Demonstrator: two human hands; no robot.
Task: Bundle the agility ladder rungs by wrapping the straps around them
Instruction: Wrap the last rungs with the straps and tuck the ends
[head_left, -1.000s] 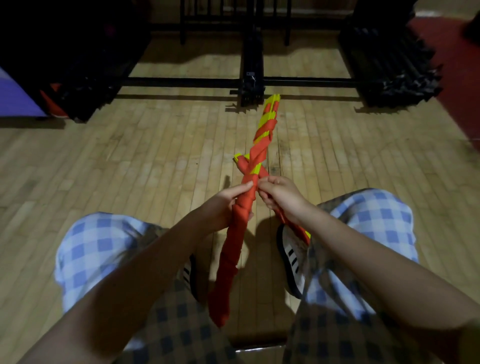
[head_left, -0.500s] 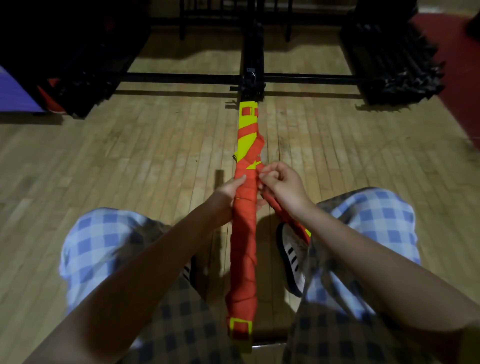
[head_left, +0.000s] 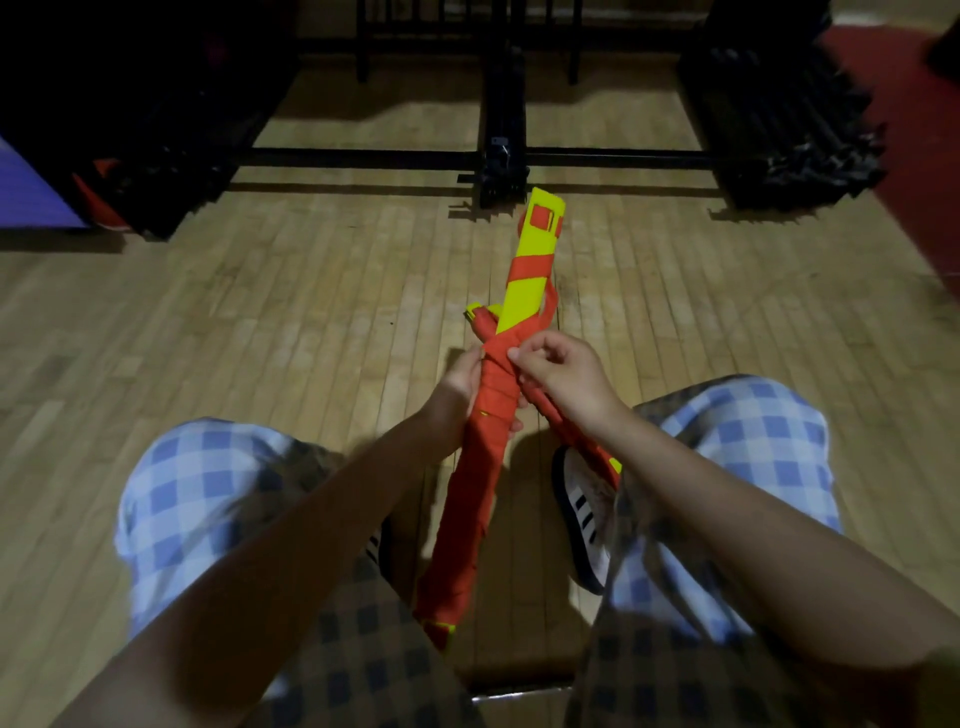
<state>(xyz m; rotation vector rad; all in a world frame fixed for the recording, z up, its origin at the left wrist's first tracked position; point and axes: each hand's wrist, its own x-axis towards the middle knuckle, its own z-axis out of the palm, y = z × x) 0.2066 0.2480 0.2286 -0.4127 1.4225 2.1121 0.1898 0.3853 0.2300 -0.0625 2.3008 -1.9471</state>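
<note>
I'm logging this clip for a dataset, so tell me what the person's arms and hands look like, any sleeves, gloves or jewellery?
Both forearms are bare up to the edge of the view, with no sleeves showing. The left hand and right hand wear no gloves, and no rings, watch or wristband can be made out.

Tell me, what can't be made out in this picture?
- Left hand, head view: fingers hidden behind the bundle.
- Strap: its free end hidden under the right hand and knee.
- Dark racks at the back: too dim to identify.
- Bundle's rung count: hidden by the wrapping.
</note>
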